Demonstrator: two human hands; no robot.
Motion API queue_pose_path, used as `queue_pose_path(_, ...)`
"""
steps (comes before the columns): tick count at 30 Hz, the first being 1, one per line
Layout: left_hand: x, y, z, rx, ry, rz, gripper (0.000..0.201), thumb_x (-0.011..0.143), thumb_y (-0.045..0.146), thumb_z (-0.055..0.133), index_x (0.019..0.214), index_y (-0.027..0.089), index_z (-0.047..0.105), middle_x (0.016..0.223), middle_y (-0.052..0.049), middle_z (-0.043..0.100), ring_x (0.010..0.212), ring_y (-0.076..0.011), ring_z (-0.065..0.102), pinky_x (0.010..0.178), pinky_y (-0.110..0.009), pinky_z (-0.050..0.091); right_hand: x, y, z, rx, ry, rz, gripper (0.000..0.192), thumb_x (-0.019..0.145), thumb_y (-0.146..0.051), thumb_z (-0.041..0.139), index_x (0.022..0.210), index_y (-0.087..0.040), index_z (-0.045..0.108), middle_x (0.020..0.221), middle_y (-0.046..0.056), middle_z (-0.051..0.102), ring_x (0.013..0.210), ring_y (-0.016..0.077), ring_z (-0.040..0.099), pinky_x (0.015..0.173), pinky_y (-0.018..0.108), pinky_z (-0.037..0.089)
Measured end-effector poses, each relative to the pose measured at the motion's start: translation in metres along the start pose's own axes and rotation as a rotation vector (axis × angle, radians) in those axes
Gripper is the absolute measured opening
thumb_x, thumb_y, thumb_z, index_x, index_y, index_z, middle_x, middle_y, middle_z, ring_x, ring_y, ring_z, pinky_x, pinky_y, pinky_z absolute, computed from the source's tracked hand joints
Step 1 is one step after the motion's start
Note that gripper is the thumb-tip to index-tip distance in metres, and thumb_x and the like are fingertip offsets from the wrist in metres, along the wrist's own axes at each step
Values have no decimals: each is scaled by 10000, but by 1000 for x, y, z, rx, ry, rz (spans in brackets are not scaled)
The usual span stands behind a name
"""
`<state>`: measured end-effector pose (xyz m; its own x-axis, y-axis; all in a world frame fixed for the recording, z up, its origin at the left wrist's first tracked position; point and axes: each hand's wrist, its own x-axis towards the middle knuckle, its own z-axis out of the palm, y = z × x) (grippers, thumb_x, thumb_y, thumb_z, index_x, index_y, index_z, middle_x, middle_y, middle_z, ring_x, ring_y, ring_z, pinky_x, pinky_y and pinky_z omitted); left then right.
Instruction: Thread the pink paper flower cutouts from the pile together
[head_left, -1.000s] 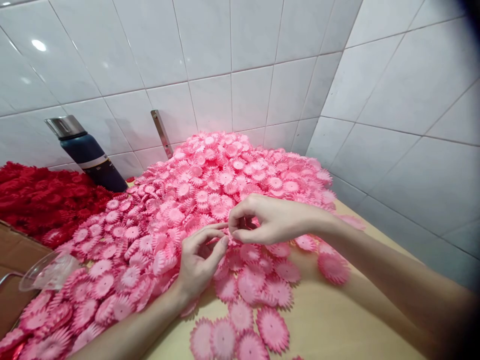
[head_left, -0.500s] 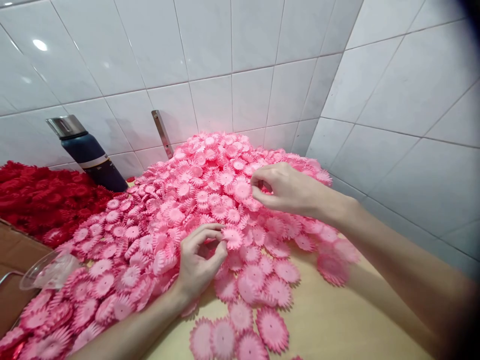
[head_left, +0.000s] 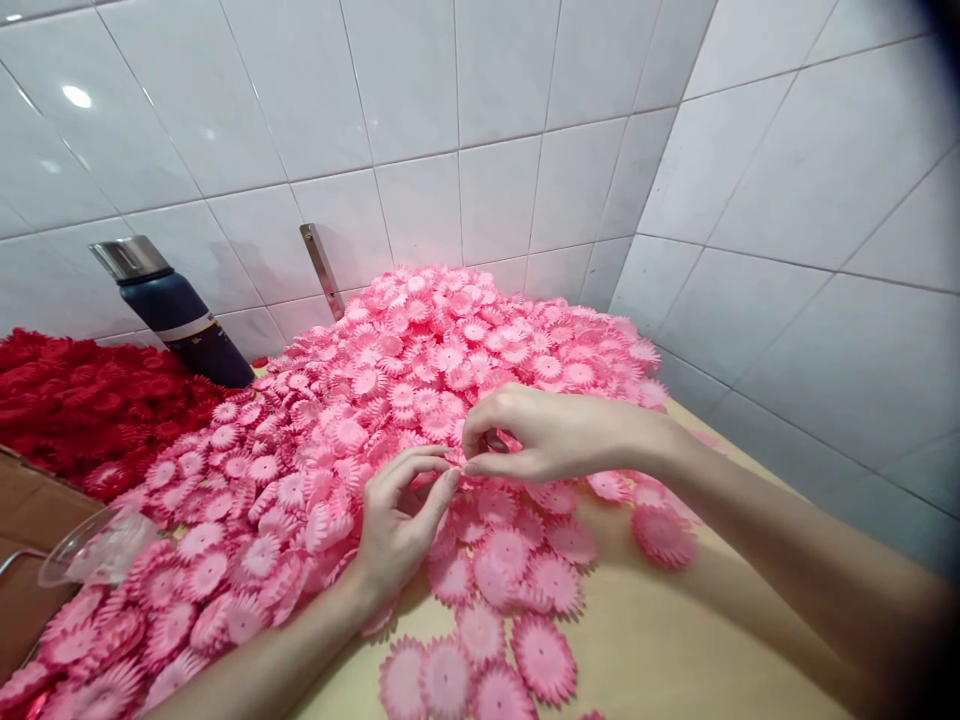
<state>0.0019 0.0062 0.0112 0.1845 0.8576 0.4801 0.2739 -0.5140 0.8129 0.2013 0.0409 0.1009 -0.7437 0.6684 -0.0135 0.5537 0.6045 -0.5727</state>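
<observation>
White-tiled corner walls [head_left: 420, 90]; serrated pink flower discs [head_left: 420, 350] heaped across center frame. Left hand [head_left: 401, 510], right hand [head_left: 525, 435] meet mid-frame, fingers curled; whether disc is pinched, cannot tell. Discs likely light, thin, easily creased: best held at rim.

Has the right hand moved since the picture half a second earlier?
Yes: judged against the metal strip, the right hand moved down and leftward in view.

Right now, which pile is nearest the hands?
The pink pile, with the left hand and right hand over it; the red pile lies farther left.
</observation>
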Motion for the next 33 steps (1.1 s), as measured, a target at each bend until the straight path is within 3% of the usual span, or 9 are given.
queue_pose_path(6, 0, -2, -1, 22, -26, 23, 82, 879, 196, 626, 835, 172, 691, 991, -68, 706, 946, -168, 662, 838, -260, 501, 0, 2, 0, 8, -34, 4, 138, 853, -206, 528, 798, -163, 647, 768, 36, 653, 649, 130, 535, 581, 258, 370)
queue_pose_path(22, 1, 1, 0, 19, -49, 47, 95, 871, 200, 631, 854, 189, 723, 1014, -87, 676, 957, -198, 654, 811, -314, 549, 1, -3, -1, 2, -86, 16, 182, 906, -270, 489, 811, -168, 607, 743, 8, 617, 614, 111, 509, 524, 242, 361)
queue_pose_path(33, 0, 2, -1, 28, -34, 44, 103, 877, 176, 612, 814, 175, 694, 1012, -78, 650, 963, -174, 635, 821, -282, 537, 1, 1, -2, -21, -23, 34, 176, 914, -241, 467, 807, -171, 588, 764, 13, 618, 648, 118, 523, 583, 257, 382)
